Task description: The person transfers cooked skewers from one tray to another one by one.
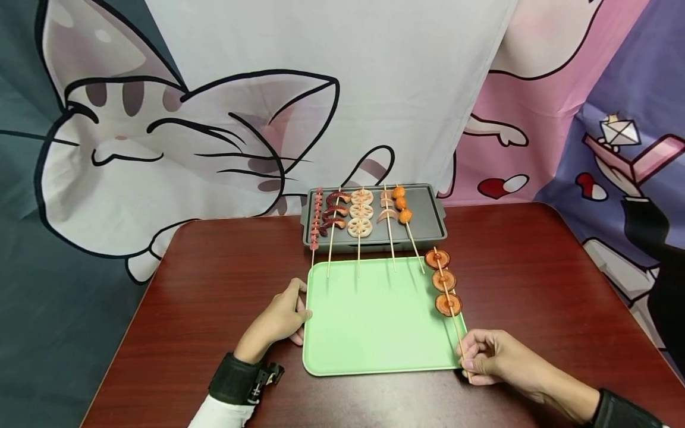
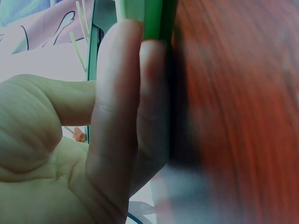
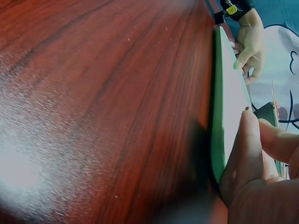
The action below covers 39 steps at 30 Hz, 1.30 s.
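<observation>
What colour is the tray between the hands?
Light green; the tray shows best in the head view.

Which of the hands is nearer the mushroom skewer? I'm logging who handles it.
Right. The right hand pinches the mushroom skewer at its lower end; the left hand rests against the green tray's opposite edge.

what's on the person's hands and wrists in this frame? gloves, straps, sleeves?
No gloves: left hand and right hand are bare. Each wrist carries a wide black wrist strap; the left one has a small black clip-like mount with a yellow mark. A white sleeve shows below the left strap.
</observation>
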Each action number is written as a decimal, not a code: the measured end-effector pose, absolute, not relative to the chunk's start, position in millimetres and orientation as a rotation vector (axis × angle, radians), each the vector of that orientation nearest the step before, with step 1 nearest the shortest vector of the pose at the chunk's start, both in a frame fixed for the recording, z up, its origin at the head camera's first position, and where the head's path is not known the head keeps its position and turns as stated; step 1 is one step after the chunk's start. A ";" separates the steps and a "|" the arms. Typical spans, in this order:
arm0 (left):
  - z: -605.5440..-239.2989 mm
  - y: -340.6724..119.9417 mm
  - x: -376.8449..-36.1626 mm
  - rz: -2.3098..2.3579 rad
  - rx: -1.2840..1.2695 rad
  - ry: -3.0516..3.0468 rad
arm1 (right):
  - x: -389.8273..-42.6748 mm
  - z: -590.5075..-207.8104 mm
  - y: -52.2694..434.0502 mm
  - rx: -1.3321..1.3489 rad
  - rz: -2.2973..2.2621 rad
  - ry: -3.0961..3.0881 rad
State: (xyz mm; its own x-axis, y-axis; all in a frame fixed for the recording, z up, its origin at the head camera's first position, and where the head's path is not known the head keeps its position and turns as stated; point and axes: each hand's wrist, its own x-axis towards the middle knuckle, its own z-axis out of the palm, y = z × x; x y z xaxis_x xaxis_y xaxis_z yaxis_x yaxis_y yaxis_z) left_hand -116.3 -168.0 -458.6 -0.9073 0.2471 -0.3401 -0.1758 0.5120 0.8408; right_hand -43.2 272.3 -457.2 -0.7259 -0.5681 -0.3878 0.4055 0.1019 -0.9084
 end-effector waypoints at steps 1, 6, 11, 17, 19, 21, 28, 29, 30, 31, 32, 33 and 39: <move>-458.7 -168.3 -116.2 1.368 0.060 2.337 | -42.6 -457.8 272.2 -0.162 -1.714 1.660; -459.5 -168.9 -116.7 1.355 0.074 2.338 | -39.2 -459.5 272.7 -0.164 -1.705 1.662; -459.3 -169.0 -117.0 1.354 0.077 2.343 | -38.1 -459.7 272.6 -0.144 -1.697 1.679; -459.3 -167.6 -117.2 1.366 0.070 2.359 | -36.8 -459.8 271.4 -0.141 -1.683 1.705; -459.4 -166.9 -117.2 1.370 0.068 2.364 | -36.3 -460.2 271.1 -0.142 -1.678 1.712; -459.4 -166.4 -117.0 1.372 0.066 2.367 | -36.0 -460.8 271.2 -0.134 -1.675 1.712; -459.9 -166.6 -116.5 1.377 0.063 2.358 | -34.7 -463.9 271.9 -0.124 -1.666 1.718; -460.0 -166.6 -116.5 1.376 0.064 2.359 | -34.6 -464.2 272.0 -0.126 -1.666 1.723; -460.1 -166.6 -116.7 1.376 0.066 2.360 | -34.5 -464.4 272.1 -0.131 -1.664 1.729; -460.0 -166.5 -116.8 1.377 0.066 2.361 | -34.5 -464.5 272.1 -0.139 -1.661 1.736; -460.0 -166.4 -116.9 1.377 0.066 2.362 | -34.5 -464.4 272.2 -0.147 -1.656 1.745; -460.1 -166.3 -117.0 1.378 0.065 2.363 | -34.4 -464.2 272.2 -0.161 -1.648 1.760; -460.3 -166.4 -117.0 1.387 0.058 2.361 | -34.6 -462.9 271.1 -0.217 -1.597 1.846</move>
State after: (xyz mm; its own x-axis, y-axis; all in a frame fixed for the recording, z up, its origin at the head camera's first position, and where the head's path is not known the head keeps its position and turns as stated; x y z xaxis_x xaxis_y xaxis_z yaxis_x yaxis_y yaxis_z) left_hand -117.0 -166.4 -460.3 -0.9190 0.2339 -0.3174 -0.1633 0.5069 0.8464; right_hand -34.6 271.1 -462.9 -0.7570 -0.5334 -0.3774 0.2967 0.2340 -0.9259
